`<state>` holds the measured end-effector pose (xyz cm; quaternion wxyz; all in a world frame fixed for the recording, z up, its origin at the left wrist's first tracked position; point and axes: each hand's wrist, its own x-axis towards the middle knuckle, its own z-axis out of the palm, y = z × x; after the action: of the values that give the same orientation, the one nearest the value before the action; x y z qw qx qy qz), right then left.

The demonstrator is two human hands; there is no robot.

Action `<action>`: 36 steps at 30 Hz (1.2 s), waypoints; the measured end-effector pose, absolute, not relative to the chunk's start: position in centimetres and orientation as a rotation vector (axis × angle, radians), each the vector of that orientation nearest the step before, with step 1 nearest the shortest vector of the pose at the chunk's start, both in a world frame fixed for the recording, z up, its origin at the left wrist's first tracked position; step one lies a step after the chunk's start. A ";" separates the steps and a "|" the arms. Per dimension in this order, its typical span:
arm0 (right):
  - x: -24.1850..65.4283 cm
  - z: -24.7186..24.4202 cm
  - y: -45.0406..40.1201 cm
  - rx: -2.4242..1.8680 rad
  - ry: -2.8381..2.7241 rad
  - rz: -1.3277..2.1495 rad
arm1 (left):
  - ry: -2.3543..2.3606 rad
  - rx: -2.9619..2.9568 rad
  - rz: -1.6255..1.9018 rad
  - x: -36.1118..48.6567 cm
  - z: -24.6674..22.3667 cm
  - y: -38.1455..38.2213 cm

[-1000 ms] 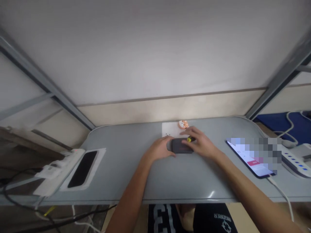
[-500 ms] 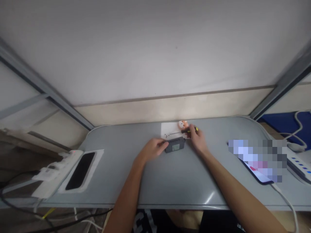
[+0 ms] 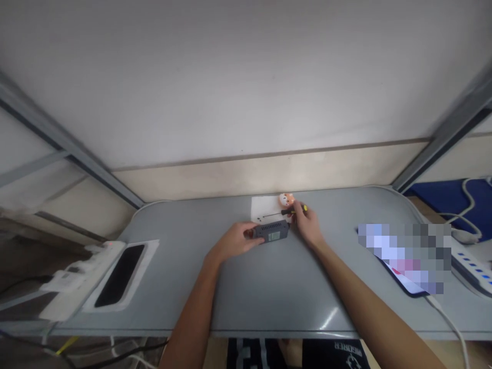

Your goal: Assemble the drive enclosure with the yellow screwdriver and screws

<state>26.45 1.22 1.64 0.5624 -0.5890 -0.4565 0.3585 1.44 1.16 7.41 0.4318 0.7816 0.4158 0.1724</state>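
My left hand (image 3: 239, 239) grips the left end of a dark grey vented box (image 3: 272, 232), thumb in front and fingers behind. The box has slots along its top and a pale label on its front. My right hand (image 3: 304, 221) is closed round the black and yellow handle of a screwdriver (image 3: 287, 210), whose thin shaft points left over a white sheet (image 3: 259, 204). By the screwdriver's tip lie several tiny dark screws (image 3: 259, 220). Just behind my right hand sits a small orange and white animal-faced item (image 3: 285, 199).
On the left, a black phone (image 3: 120, 275) rests on white paper beside a white power strip (image 3: 82, 282) with plugs. To the right lies a lit phone (image 3: 409, 277), partly blurred out, with a white cable (image 3: 448, 318). Metal posts frame the grey table (image 3: 269, 297).
My left hand has moved its hold, its thumb now lower on the box's front. The screwdriver's tip has shifted slightly left and down, towards the screws. The whole view has moved a little.
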 end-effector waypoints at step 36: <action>27.3 3.7 0.6 -1.184 -0.853 1.035 | 0.888 2.156 0.971 3.2 5.9 0.8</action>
<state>27.31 0.60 3.67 0.6261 -0.5161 -0.3719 0.4510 3.23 0.82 5.91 0.3031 0.8134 0.3352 0.3662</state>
